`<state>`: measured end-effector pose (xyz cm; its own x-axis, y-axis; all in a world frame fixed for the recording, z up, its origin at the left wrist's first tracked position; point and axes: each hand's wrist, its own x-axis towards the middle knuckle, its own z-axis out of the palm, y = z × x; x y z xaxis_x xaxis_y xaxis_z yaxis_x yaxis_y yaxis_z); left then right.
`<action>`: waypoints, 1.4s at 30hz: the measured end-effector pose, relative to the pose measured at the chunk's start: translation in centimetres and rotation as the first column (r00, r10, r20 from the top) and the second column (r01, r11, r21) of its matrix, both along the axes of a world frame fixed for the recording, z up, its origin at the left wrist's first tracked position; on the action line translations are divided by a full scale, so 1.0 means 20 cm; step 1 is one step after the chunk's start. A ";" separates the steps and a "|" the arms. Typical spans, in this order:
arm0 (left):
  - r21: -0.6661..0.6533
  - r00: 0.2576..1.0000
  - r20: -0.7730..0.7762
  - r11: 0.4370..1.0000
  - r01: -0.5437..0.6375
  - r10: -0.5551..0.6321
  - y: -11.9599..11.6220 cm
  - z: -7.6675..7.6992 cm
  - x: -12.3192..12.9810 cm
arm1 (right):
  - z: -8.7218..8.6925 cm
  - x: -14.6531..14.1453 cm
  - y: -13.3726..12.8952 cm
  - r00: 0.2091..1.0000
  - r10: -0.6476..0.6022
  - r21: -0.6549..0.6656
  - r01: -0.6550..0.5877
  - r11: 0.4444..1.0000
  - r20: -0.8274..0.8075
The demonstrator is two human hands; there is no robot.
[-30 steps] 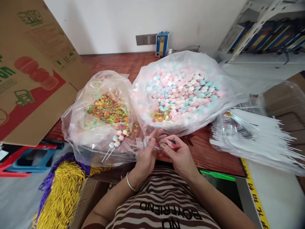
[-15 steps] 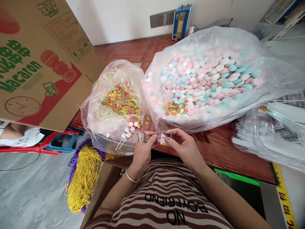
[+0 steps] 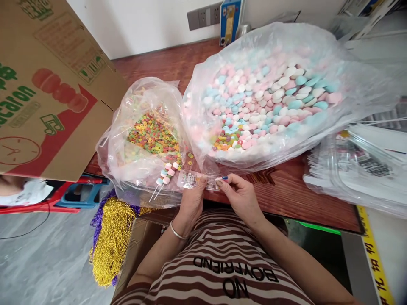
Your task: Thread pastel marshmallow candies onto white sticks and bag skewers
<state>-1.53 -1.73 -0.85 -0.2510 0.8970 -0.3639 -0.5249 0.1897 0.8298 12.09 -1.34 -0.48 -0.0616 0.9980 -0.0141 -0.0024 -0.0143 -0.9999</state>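
My left hand (image 3: pixel 193 199) is closed on a small clear plastic packet (image 3: pixel 188 179) with printing, its thumb on top. My right hand (image 3: pixel 243 195) pinches the packet's other end between thumb and fingertips; a bit of blue shows there, and the rest of that end is hidden. The packet lies stretched between both hands at the table's front edge. Just left of it, two candy skewers (image 3: pixel 167 173) of pink, white and blue pieces with white sticks rest on a clear bag of small coloured ring candies (image 3: pixel 154 134).
A large clear bag (image 3: pixel 270 97) of pink, white and blue candies fills the back right. Flat plastic packaging (image 3: pixel 365 161) lies at the right. A cardboard box (image 3: pixel 63 97) stands left. Yellow and purple bead strings (image 3: pixel 112 241) hang below the table.
The white, yellow and red patterned end by my right fingers is no longer visible; clear plastic now spans between my hands. The view has shifted slightly to the right.
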 end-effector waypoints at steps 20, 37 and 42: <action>-0.028 0.965 0.255 0.997 0.070 -0.060 0.01 -0.02 -0.04 | 0.01 0.03 -0.01 0.939 0.080 -0.173 -0.144 0.974 -0.334; 0.009 0.996 0.037 0.997 -0.083 0.082 0.00 -0.02 0.00 | 0.06 0.06 0.00 0.956 0.074 -0.160 -0.123 0.979 -0.285; 0.034 0.995 -0.082 0.998 -0.050 0.053 -0.02 -0.05 0.01 | 0.05 0.06 0.01 0.946 0.165 -0.179 -0.221 0.959 -0.280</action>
<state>-1.35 -2.22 -1.91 -0.3251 0.8930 -0.3112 -0.4627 0.1368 0.8759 13.21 -1.20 0.59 -0.2818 0.9434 -0.1747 -0.2375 -0.2450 -0.9400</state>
